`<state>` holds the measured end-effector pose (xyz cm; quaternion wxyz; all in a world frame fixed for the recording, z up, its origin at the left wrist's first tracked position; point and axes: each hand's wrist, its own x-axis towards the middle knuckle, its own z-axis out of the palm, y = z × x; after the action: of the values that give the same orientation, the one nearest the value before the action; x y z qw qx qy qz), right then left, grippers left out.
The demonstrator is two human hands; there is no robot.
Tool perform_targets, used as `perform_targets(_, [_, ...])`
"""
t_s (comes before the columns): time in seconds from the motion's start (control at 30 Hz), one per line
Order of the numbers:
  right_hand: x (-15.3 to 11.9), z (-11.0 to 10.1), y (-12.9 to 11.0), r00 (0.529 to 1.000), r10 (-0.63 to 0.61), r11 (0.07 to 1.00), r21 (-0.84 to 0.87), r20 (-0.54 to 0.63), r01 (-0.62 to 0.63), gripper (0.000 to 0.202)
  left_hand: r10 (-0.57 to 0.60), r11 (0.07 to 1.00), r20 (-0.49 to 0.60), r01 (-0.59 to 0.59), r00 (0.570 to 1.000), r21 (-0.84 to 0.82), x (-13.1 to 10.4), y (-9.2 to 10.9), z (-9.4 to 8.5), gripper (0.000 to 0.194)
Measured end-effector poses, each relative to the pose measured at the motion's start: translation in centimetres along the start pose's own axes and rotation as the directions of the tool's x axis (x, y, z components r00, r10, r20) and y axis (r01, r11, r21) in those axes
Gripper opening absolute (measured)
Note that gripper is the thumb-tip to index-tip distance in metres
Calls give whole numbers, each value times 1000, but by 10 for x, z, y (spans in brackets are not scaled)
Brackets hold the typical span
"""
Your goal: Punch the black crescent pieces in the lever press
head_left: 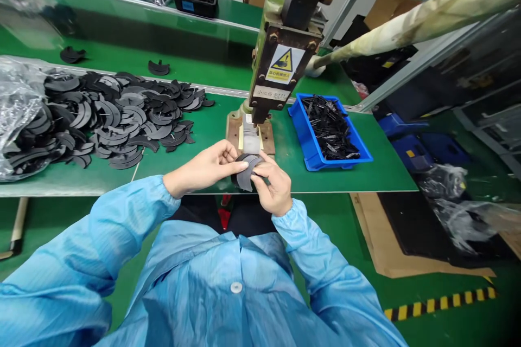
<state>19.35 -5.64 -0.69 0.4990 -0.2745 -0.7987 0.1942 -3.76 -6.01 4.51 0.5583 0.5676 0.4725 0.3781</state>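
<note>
Between both hands are dark grey, curved plastic pieces [246, 178], overlapping so that I cannot tell how many. My left hand [211, 165] grips them from the left, thumb laid on top. From the right, my right hand [273, 181] pinches their edge with thumb and fingers. Just beyond the fingers is the base plate [267, 138] of a hand press [272, 70], with a pale block [251, 143] on it under the ram. To the left lies a heap of similar curved pieces [122, 114].
A blue bin [299, 135] of small black parts stands right of the press. Clear plastic bagging [18, 114] wraps the heap's left side. Two loose curved pieces lie behind it. A black bin [197, 10] sits on the back shelf, and a wrapped bar [407, 21] slants across the upper right.
</note>
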Motion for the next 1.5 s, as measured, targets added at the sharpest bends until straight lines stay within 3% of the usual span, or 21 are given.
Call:
perform_targets(0.17, [-2,1,5,1000,15,1000,-13,17,-15,15,-102,975,215,141,971,-175,2,-5,-2,45])
perform_targets(0.3, [-2,-1,10,996,76,995,-75,41,-73,14,-121,962,222,169,968,-215,5,-6,-1,44])
perform_targets(0.43, [-6,-16,18,989,149,983,-113,12,-147,24,-133,965,146,162,980,-207,10,-8,-8,43])
perform_targets(0.57, [-18,-41,38,966,235,958,-141,-106,-249,24,-149,962,-75,127,986,-244,33,-8,-37,43])
perform_targets(0.63, [-27,-51,51,943,283,939,-148,-177,-310,20,-176,959,-230,114,957,-260,57,-8,-58,40])
perform_targets(0.77, [-42,-56,69,891,362,900,-148,-274,-411,17,-246,955,-469,129,848,-268,131,-5,-98,36])
perform_targets(0.93, [-44,-53,69,876,388,875,-185,-285,-448,13,-279,957,-589,167,758,-239,236,4,-120,26])
perform_targets(1.0, [-42,-54,67,875,388,868,-204,-288,-452,11,-237,968,-613,130,754,-214,267,6,-122,19])
perform_targets(1.07, [-41,-55,65,874,390,864,-215,-289,-456,11,-191,977,-617,88,764,-194,283,6,-123,14])
perform_targets(1.17, [-42,-56,65,873,395,861,-214,-286,-460,12,-179,982,-588,103,789,-161,266,0,-119,15])
perform_targets(1.27, [-42,-55,65,872,401,865,-199,-279,-461,12,-207,978,-503,171,839,-117,205,-9,-106,20])
perform_targets(1.37, [-40,-53,64,876,406,869,-187,-262,-458,11,-220,975,-259,216,941,-42,134,-12,-84,29])
perform_targets(1.43, [-39,-51,63,878,405,871,-185,-256,-456,11,-227,974,-127,223,966,-40,102,-8,-67,34])
perform_targets(1.5, [-39,-51,62,880,398,872,-189,-260,-451,12,-216,976,-40,214,976,-42,88,-3,-53,38])
